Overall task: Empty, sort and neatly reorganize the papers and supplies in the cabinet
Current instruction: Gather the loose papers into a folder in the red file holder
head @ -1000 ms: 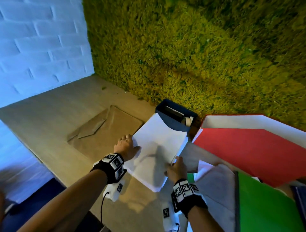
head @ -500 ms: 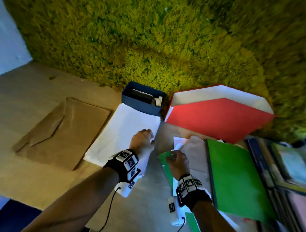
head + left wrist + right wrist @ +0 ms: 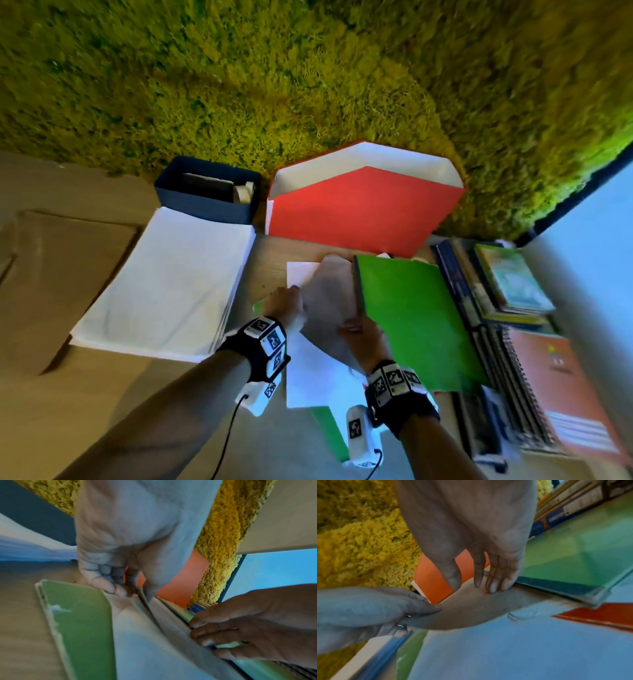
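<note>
My left hand (image 3: 286, 306) pinches the near edge of the loose sheets (image 3: 329, 291), thumb and fingertips closed on the paper, while my right hand (image 3: 359, 334) lies on the same sheets with its fingers straight, pressing down so the pile doesn't slide as I lift. The sheets bow up between the two hands, and under them a green folder (image 3: 77, 615) lies flat on the wooden surface (image 3: 102, 411). Just right of my fingers sits another green folder (image 3: 411, 318), and beyond it a row of books (image 3: 507, 291). To my left waits the squared-up white paper stack (image 3: 171, 284), where I reckon these belong. Behind it stand a blue box (image 3: 205, 205) and a red file holder (image 3: 359, 209).
</note>
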